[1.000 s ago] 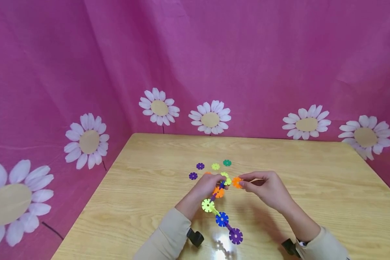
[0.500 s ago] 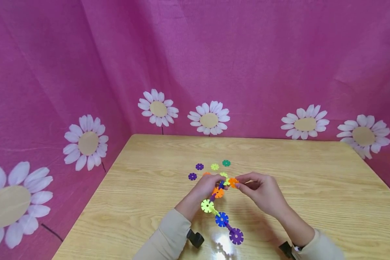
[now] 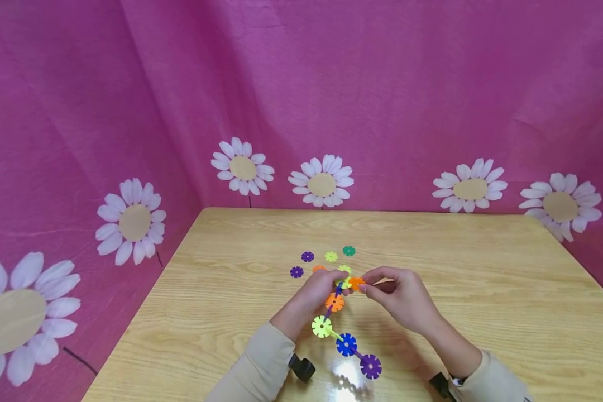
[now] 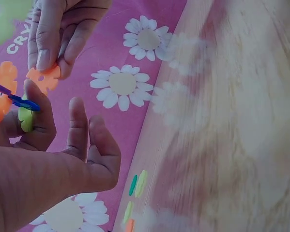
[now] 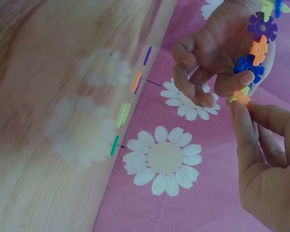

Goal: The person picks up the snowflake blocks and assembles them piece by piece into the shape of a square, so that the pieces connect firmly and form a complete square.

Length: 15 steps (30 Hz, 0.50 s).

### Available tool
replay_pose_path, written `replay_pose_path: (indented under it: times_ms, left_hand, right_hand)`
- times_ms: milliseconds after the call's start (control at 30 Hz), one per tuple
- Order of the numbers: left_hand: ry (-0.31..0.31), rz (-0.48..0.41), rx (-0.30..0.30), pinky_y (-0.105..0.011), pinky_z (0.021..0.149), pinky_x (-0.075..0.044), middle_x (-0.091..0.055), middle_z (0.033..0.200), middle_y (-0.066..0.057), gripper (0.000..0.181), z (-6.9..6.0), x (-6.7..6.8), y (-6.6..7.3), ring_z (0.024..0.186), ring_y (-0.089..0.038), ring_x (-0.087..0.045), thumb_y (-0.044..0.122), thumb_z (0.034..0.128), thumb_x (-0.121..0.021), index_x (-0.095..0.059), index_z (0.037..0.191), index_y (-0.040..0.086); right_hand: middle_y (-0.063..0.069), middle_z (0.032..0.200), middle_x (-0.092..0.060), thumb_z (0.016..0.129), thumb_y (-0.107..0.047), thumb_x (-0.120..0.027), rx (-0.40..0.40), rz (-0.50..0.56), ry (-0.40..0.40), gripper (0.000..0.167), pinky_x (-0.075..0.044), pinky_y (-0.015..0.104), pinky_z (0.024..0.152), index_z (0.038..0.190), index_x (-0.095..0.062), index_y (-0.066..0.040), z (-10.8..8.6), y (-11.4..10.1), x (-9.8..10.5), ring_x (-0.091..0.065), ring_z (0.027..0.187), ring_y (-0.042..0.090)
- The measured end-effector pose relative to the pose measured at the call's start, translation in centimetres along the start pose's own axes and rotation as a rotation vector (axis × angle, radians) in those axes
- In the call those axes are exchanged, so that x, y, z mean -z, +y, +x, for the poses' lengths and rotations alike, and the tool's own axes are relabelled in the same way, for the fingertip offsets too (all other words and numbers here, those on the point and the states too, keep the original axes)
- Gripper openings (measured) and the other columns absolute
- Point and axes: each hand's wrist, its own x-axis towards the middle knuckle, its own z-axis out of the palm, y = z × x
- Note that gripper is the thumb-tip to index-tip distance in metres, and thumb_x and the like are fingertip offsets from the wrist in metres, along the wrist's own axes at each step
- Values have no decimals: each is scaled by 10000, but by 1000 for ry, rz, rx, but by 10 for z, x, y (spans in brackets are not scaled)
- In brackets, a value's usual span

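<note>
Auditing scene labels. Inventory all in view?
Table: 1, tan, foreground
Chain: 1, multicoloured, over table
Held disc: 1, orange, near chain
Purple discs: 2, purple, table
Yellow discs: 2, yellow, table
Green disc: 1, green, table
Loose orange disc: 1, orange, table
Cloth: count unclear, magenta, behind table
Daisies: 6 (head view), white, on cloth
Letters: 3 legible, white, on cloth
Wrist devices: 2, black, by sleeves
Sleeves: 2, beige, arms
Left hand: 1, bare, on chain
Right hand: 1, bare, on held disc
</note>
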Motion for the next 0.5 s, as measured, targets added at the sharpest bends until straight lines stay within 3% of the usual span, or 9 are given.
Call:
replay_pose_path:
  times_ms: [267,367,500]
  left_hand:
    - [10,-5,6,-156,489,-322,-564,711,1,381,-3,-2,0,561,-80,-413,267,1026,-459,-623,1165,-48]
    - [22,-17,12,-169,506,-319,-561,714,1,371,-4,-3,0,575,-93,-414,263,1024,-462,-640,1141,-41]
    - [29,-8,-2,-204,581,-303,-563,705,4,383,-5,-4,2,644,-109,-434,283,1022,-459,-672,1051,-34]
  right_hand:
    - [91,928,-762,860,-52,-764,34,9,38,96,-594,223,671,954,-754,-65,-1,1,-6,-746,766,104]
    - [68,915,-763,852,-36,-766,47,-22,74,101,-592,213,666,944,-758,-76,-3,1,-9,-740,763,89]
    - [62,901,-765,833,18,-766,129,-58,130,125,-587,202,647,927,-756,-64,-5,-1,-13,-731,743,78]
